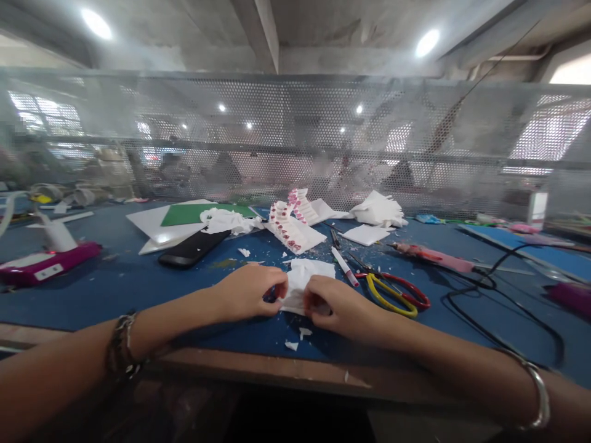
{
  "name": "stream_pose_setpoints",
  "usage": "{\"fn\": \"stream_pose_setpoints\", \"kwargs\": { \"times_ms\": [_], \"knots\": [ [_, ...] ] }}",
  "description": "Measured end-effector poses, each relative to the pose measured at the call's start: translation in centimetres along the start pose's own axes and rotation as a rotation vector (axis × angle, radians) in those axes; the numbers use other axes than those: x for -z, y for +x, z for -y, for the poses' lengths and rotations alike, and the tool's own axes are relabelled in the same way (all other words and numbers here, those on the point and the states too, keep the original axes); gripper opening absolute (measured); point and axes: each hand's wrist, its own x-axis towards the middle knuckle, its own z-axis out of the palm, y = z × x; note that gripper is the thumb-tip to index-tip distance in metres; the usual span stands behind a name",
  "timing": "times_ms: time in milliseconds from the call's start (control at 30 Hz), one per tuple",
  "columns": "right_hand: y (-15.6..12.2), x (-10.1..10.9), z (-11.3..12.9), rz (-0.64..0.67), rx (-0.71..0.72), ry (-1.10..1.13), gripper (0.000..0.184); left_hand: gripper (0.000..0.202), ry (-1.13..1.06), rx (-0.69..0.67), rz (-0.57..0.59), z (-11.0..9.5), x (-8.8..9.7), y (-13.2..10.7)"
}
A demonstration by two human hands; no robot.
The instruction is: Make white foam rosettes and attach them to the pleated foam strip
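Observation:
A folded piece of white paper (pixel 302 278) lies on the blue table top (pixel 120 283) near the front edge. My left hand (pixel 252 290) pinches its left edge with closed fingers. My right hand (pixel 337 304) grips its right side, fingers curled over the paper. Both wrists rest low over the table. Small white paper scraps (pixel 295 341) lie just in front of the hands.
A white marker (pixel 345 267), scissors with yellow and red handles (pixel 394 289), a black phone (pixel 194 247), pleated paper pieces with red dots (pixel 290 224), white and green sheets (pixel 184 215), a pink glue gun (pixel 438 258) with black cable and a perforated metal screen behind.

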Motion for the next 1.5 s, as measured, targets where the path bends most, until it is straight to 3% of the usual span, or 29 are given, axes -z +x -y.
{"fn": "stream_pose_setpoints", "kwargs": {
  "times_ms": [133, 233, 400, 500, 633, 800, 1033, 1267, 1500],
  "knots": [
    [-0.3, 0.1, -0.3, 0.006, 0.098, 0.009, 0.010, 0.016, 0.153, -0.327, 0.033, -0.2, 0.2, 0.5],
    [-0.4, 0.6, -0.5, 0.042, 0.113, 0.032, 0.009, 0.008, 0.239, -0.393, 0.036, -0.4, 0.1, 0.8],
    [-0.2, 1.4, -0.4, 0.101, 0.095, 0.024, 0.009, 0.012, 0.286, -0.396, -0.021, -0.8, -0.4, 1.4],
    [-0.2, 1.4, 0.0, 0.109, 0.109, -0.077, 0.012, 0.015, 0.201, -0.360, 0.016, -1.0, -0.5, 1.6],
    [-0.5, 1.4, 0.2, 0.127, 0.084, -0.113, 0.012, 0.013, 0.051, -0.199, 0.057, -1.6, -0.1, 1.6],
    [-1.0, 0.9, 0.0, 0.025, -0.025, 0.014, 0.009, 0.008, -0.214, -0.030, 0.134, -1.7, 0.0, 1.9],
    [-0.8, 0.0, -0.3, -0.017, 0.050, 0.054, 0.010, 0.010, -0.225, -0.069, 0.060, -1.2, -0.7, 1.4],
    [-0.7, 0.0, -0.2, 0.034, 0.031, 0.004, 0.014, 0.014, -0.159, -0.128, 0.006, -1.0, -0.9, 0.3],
    [-0.4, -0.1, 0.0, 0.069, -0.013, 0.000, 0.007, 0.017, -0.132, -0.190, -0.025, 0.3, -1.3, -0.2]
  ]
}}
